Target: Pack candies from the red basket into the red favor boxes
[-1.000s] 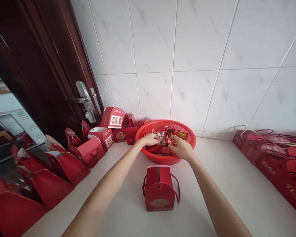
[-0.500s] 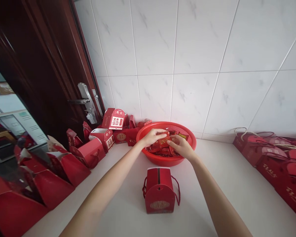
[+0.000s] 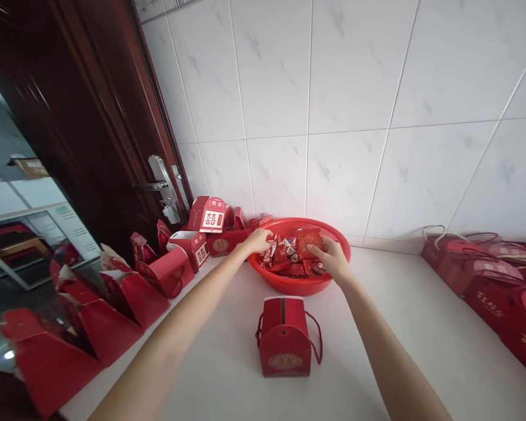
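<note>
Your right hand (image 3: 334, 258) pinches a red packet (image 3: 308, 239) mid-frame — red box (image 3: 284, 339) below — can't tell if your left hand (image 3: 258, 240) grips.

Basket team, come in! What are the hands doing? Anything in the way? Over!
Right hand holding red packet at red basket. Left hand at basket's left side, grip unclear. Roped red box in front; nothing seen blocking hands.
</note>
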The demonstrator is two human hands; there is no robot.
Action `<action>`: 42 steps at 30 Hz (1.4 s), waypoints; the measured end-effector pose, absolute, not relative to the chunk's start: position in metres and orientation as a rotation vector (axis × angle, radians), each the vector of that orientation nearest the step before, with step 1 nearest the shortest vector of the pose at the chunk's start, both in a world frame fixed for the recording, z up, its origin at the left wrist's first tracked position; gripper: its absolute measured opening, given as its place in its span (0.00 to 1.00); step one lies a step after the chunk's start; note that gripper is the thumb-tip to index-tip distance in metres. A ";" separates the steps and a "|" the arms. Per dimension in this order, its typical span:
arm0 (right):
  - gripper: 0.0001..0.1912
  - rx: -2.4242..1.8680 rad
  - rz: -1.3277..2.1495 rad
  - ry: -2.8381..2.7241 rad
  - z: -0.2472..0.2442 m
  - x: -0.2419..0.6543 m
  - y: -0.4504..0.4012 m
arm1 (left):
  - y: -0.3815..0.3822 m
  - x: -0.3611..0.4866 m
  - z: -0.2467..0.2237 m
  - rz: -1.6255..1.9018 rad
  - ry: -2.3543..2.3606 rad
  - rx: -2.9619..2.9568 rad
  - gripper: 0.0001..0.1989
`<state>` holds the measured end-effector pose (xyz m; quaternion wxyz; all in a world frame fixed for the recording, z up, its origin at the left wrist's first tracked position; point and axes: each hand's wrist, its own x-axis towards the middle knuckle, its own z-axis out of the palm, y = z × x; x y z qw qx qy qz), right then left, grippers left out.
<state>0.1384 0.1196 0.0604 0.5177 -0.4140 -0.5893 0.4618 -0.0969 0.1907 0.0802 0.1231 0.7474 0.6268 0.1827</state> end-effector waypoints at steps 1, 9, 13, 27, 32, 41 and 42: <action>0.14 -0.998 1.099 -1.398 0.060 0.138 0.120 | 0.191 -0.096 0.076 0.480 1.854 2.178 0.15; 0.14 -0.992 1.012 -1.414 0.056 0.139 0.124 | 0.203 -0.074 0.056 0.238 1.774 2.097 0.18; 0.14 -0.993 0.993 -1.425 0.054 0.139 0.126 | 0.199 -0.074 0.061 0.327 1.541 2.039 0.09; 0.13 -0.947 0.949 -1.255 0.050 0.140 0.130 | 0.191 -0.068 0.067 0.981 1.019 1.709 0.18; 0.15 -0.958 0.962 -1.253 0.049 0.141 0.132 | 0.186 -0.066 0.073 0.986 1.193 1.692 0.15; 0.15 -0.971 0.943 -1.261 0.048 0.141 0.131 | 0.197 -0.073 0.063 1.060 1.400 1.779 0.13; 0.15 -0.971 0.939 -1.264 0.048 0.141 0.131 | 0.198 -0.073 0.062 1.058 1.413 1.793 0.14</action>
